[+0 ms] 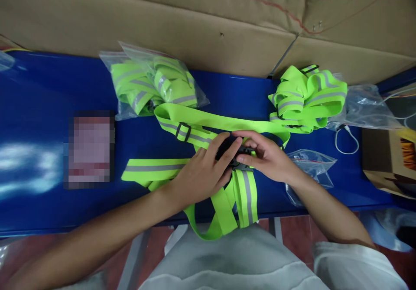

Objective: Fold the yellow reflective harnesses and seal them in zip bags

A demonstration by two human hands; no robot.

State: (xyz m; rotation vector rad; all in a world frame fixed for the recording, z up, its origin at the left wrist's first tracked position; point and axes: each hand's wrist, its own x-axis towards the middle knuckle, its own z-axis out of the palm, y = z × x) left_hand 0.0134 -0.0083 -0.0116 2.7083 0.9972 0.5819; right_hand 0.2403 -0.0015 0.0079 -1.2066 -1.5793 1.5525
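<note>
We have both hands on the black buckle point(234, 153), which sits near the front middle of the blue table point(39, 108) and serves as our landmark. Our left hand point(203, 173) comes in from the left of the buckle with its fingers curled over the buckle's top, and our right hand point(264, 153) comes in from the right, thumb and fingertips pinching the buckle's right end; the buckle is mostly covered, so we can only say it seems to lie with its long axis left to right. It belongs to the neon-green reflective strap harness point(191, 127), whose long band runs left to right just behind the buckle, carrying a black slide adjuster point(183, 131) to the buckle's left. Another band stretches away to the left of the buckle, and two bands point toward us from below it, hanging over the table's front edge. Behind and left of the buckle lie bagged folded harnesses point(152, 84); behind and right of it lies a loose folded harness point(307, 97), with an empty clear bag point(308, 164) just right of the buckle.
</note>
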